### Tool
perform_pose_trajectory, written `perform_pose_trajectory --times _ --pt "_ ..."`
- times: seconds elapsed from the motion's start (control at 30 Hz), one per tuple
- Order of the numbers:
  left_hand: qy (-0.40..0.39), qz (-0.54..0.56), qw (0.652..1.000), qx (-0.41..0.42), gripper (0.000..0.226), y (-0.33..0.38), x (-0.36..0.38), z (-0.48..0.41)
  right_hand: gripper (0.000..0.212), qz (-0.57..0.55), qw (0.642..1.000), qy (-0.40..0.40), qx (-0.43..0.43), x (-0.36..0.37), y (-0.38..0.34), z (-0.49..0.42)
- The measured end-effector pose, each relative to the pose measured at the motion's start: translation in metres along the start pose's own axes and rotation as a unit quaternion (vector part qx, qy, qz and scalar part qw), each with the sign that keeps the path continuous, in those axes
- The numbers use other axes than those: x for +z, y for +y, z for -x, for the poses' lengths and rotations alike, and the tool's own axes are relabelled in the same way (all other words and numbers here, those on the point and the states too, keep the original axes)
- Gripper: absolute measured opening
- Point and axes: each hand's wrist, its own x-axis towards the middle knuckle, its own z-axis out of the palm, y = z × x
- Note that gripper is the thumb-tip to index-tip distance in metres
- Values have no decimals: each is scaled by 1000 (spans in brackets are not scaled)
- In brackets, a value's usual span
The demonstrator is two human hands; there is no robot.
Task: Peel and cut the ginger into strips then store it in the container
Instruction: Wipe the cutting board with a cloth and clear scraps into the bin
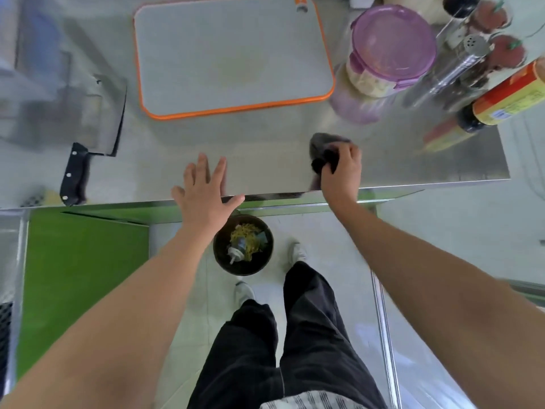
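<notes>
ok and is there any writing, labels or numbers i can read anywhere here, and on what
No text here can be read.
Red and yellow label on the bottle: small print and a blue patch, too blurred to read.
Purple-lidded container: no lettering visible.
Cleaver: no readable mark on blade or handle.

Yellow-and-red label on bottle (506,99), print too blurred to read, no other legible text
</notes>
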Motion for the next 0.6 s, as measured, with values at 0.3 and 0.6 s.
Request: perform_pose_trajectory --times 0.3,0.6 --pt "-15 7 999 -38 73 -49 -3 10 32 -106 986 -113 -57 33 -63 54" --pt "-33 2 999 -30 73 -54 -7 10 32 -131 962 -230 -63 44 -76 86"
